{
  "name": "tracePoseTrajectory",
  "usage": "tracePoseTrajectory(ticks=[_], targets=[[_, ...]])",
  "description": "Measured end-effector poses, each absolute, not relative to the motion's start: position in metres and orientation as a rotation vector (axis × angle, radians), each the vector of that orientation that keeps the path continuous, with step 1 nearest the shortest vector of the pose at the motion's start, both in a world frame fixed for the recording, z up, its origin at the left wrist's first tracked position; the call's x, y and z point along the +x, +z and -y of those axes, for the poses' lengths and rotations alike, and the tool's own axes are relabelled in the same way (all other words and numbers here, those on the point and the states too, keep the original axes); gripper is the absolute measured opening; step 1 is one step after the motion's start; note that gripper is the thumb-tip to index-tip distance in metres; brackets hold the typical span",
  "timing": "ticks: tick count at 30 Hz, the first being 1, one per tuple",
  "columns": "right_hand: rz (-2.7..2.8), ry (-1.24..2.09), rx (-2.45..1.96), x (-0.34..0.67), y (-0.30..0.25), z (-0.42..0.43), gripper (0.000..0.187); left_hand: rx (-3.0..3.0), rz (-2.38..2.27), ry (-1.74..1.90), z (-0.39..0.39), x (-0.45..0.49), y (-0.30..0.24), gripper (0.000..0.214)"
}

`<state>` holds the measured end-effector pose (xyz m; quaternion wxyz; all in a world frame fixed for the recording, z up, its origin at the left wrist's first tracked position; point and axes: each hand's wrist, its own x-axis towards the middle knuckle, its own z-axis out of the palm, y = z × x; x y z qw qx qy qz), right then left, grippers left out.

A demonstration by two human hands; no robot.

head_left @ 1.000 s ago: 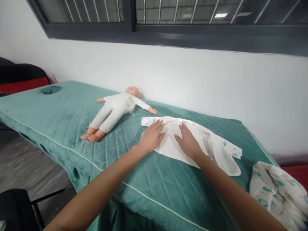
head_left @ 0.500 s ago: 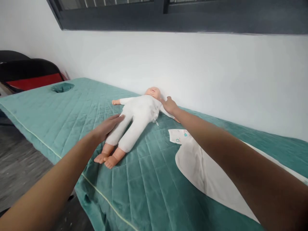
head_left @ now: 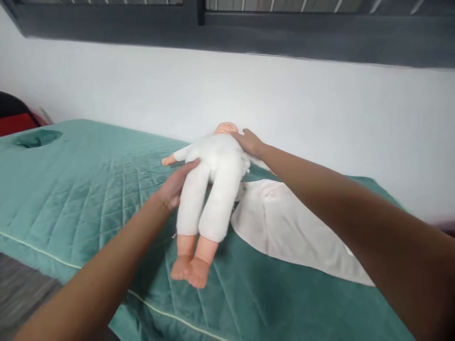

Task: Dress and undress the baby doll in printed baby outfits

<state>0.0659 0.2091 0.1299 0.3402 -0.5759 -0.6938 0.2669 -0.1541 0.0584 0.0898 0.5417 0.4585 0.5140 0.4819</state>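
A baby doll [head_left: 216, 161] with a white cloth body and bare plastic feet is held face up above the green quilted cover. My left hand [head_left: 179, 182] wraps around its thigh from the left, thumb on top and fingers hidden beneath. At the neck and shoulder, my right hand [head_left: 249, 141] grips from the right; some of its fingers are hidden behind the doll. To the right lies a white baby garment [head_left: 270, 218], spread flat, partly covered by my right forearm and by the doll's side.
The green quilted cover [head_left: 88, 189] lies over a bed with a round hole [head_left: 38, 138] at its left end. A white wall [head_left: 142, 85] runs along the back below a dark window frame [head_left: 284, 35]. A red and black chair [head_left: 16, 118] stands far left.
The doll has been lifted off the cover and moved right, closer to the garment. My left hand now wraps its thigh instead of lying beside it. The view has turned right.
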Motion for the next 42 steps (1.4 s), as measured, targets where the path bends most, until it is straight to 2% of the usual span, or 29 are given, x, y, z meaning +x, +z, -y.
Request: tracePoseTrajectory(ticks=[3,8,15,18,21,24,26,28,30,34,36,39,42], targets=[[1.739,0.617,-1.664,0.143,0.148,-0.171,0.096,1.004,-0.869,1.078,-0.034,-0.084,0.091,0.043],[1.705,0.611,-1.677,0.255,0.148,-0.108,0.07,0.839,-0.58,1.032,0.005,0.026,0.075,0.057],[1.577,0.573,-1.998,0.325,0.11,-0.081,0.08,0.776,-0.637,0.916,0.023,0.098,0.048,0.078],[1.596,0.605,-2.004,0.33,0.098,-0.087,0.079,0.856,-0.669,0.892,0.022,0.099,0.04,0.079],[1.691,0.539,-2.078,0.335,0.099,-0.09,0.082,1.162,-0.803,0.893,0.014,0.087,0.041,0.06],[1.882,0.169,-2.132,0.335,0.112,-0.087,0.076,1.703,-1.145,0.894,-0.006,0.068,0.046,0.05],[1.951,-0.08,-2.034,0.322,0.12,-0.084,0.065,2.04,-1.381,0.885,-0.025,0.058,0.047,0.046],[2.046,-0.194,-1.874,0.294,0.124,-0.083,0.054,2.274,-1.574,0.853,-0.042,0.053,0.045,0.033],[2.305,-0.234,-1.685,0.256,0.119,-0.085,0.052,2.416,-1.713,0.792,-0.055,0.05,0.039,0.025],[2.715,-0.162,-1.671,0.183,0.094,-0.099,0.053,2.501,-1.765,0.64,-0.065,0.046,0.025,0.026],[2.758,-0.123,-1.714,0.164,0.082,-0.107,0.045,2.492,-1.743,0.619,-0.066,0.041,0.021,0.027],[2.77,-0.075,-1.712,0.164,0.079,-0.115,0.03,2.428,-1.716,0.707,-0.068,0.032,0.018,0.026],[2.721,-0.086,-1.701,0.181,0.089,-0.112,0.029,2.21,-1.716,0.881,-0.073,0.027,0.016,0.019]])
